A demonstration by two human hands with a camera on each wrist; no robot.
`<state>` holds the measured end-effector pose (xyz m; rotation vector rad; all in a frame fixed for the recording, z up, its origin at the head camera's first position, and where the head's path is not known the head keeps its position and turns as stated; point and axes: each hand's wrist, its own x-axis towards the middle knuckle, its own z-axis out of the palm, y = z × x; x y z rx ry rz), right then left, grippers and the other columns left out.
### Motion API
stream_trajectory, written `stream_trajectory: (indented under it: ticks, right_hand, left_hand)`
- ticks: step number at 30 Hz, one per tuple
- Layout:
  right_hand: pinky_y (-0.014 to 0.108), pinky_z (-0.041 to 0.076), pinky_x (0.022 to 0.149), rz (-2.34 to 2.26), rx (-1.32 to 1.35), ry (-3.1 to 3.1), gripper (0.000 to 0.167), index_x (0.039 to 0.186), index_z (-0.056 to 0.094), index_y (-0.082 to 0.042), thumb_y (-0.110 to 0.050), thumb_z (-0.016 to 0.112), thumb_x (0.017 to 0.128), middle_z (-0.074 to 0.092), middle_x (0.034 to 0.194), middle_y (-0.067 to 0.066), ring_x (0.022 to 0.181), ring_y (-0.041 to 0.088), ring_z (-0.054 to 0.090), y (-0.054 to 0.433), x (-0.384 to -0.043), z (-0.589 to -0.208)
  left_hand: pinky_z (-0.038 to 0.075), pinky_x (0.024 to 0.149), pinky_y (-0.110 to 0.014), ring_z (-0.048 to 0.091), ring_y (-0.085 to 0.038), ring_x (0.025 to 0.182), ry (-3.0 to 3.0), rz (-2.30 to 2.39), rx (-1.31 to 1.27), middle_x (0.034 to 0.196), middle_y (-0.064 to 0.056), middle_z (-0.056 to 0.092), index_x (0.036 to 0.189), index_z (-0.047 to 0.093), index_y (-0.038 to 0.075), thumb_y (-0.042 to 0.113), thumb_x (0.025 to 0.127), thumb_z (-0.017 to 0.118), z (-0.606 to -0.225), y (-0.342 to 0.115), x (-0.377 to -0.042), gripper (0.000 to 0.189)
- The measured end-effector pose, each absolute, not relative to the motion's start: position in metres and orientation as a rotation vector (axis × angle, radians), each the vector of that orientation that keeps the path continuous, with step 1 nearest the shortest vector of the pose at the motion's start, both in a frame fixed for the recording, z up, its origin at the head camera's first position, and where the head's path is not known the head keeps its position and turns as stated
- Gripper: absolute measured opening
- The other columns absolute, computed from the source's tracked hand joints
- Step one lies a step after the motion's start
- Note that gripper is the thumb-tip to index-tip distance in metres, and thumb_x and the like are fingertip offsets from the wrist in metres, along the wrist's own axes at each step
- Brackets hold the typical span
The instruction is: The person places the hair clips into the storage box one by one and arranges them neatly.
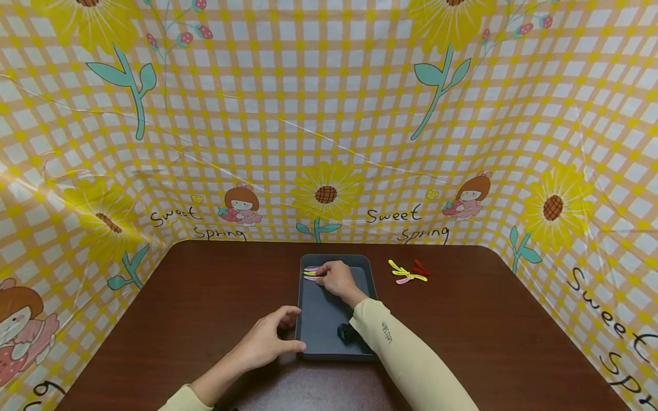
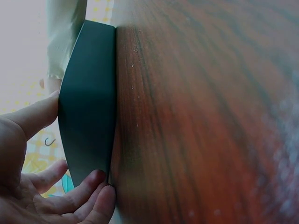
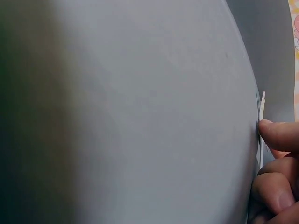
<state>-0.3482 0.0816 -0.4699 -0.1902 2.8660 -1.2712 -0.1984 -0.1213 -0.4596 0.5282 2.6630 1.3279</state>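
Note:
A dark grey rectangular tray [image 1: 329,337] lies on the table. My left hand [image 1: 264,339] rests against its left side, thumb at the rim and loosely bent fingers by the outer wall [image 2: 88,102]. Inside the tray's far left corner, slim hair clips, a yellow one [image 1: 311,273] among pinkish-purple ones, lie side by side. Reaching over the tray, my right hand [image 1: 339,278] pinches the end of the nearest pinkish clip [image 1: 311,278] between thumb and finger. In the right wrist view, a thin pale edge of a clip [image 3: 262,105] shows beside the thumb; the rest is hidden.
To the right of the tray, a loose pile of yellow and pink clips [image 1: 406,274] lies on the brown table [image 1: 216,285], with red clips [image 1: 420,267] beside it. A checked, flower-printed cloth [image 1: 329,114] hangs behind and along both sides.

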Motion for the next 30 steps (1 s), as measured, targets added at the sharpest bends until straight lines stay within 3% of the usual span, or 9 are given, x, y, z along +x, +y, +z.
stream_trajectory:
  ticks: [23,30]
  right_hand:
    - [0.026,0.039,0.056,-1.422,-0.130,2.736,0.017,0.102,0.077,-0.005,-0.009,0.079,0.086,0.072,0.102,0.009,0.069,0.016,0.051,0.088,-0.349,-0.467]
    - [0.025,0.033,0.045,-1.444,-0.085,2.654,0.019,0.105,0.076,-0.003,-0.011,0.076,0.088,0.063,0.073,0.005,0.047,0.011,0.037,0.098,-0.343,-0.455]
  left_hand:
    - [0.048,0.090,-0.049,0.059,-0.026,0.110,2.643,1.328,0.539,0.120,-0.006,0.063,0.139,0.054,0.011,0.035,0.084,0.082,-0.460,-0.122,-0.200,0.066]
    - [0.048,0.090,-0.048,0.059,-0.025,0.110,2.657,1.322,0.541,0.119,-0.006,0.063,0.138,0.054,0.011,0.036,0.084,0.083,-0.460,-0.122,-0.200,0.066]
